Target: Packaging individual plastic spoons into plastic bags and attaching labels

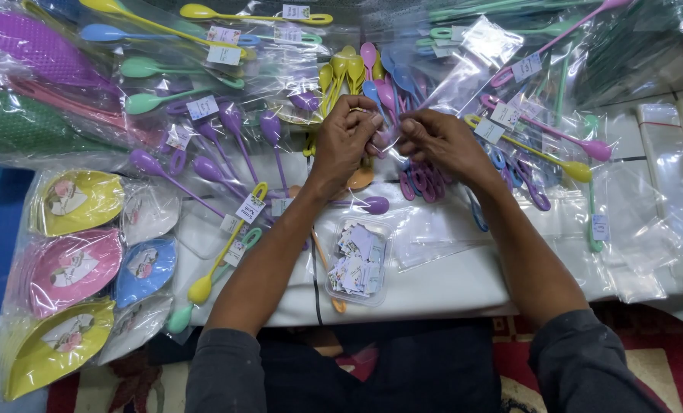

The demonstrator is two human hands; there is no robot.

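A person sits at a white work surface heaped with long-handled plastic spoons in yellow, purple, blue, pink and green, many sealed in clear bags. The clear tub of paper tags just in front of the body is the landmark, seemingly kept within easy reach of both hands.

Directly beyond the tub, the left hand and right hand meet with fingertips nearly touching. Both are pressed together in a pinch on something small and pale held between them; it is too small to tell whether it is a tag, a tie or a bag edge. It lies right at the fingertips, above a loose bundle of purple spoons that rests just beyond the tub.

Left of the tub, stacked leaf-shaped dishes in yellow, pink and blue sit bagged. Right of it lie empty clear bags, flat and ready.
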